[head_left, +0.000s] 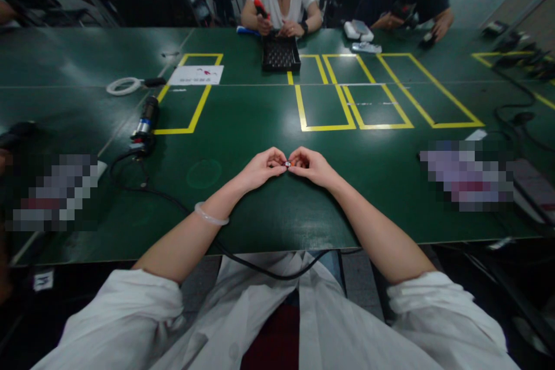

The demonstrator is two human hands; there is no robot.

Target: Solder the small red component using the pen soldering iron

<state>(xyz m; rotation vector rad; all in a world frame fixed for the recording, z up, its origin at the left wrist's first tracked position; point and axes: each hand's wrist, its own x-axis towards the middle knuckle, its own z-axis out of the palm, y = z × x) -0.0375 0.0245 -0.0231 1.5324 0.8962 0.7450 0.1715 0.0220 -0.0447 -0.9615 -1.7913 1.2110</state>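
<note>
My left hand (264,169) and my right hand (311,165) meet just above the green table (243,208). Fingertips of both hands pinch a tiny part (288,165) between them, with light, dark and reddish bits showing. It is too small to name, and the fingers cover most of it. Both forearms reach over the table's near edge, and a pale bangle (211,217) is round my left wrist.
A black cylindrical power tool (147,118) lies at left, its cable (173,199) running past my left forearm. Yellow tape outlines (328,127) and a printed sheet (196,75) lie beyond. Opposite, a co-worker holds a red tool (261,7) near a black tray (281,62).
</note>
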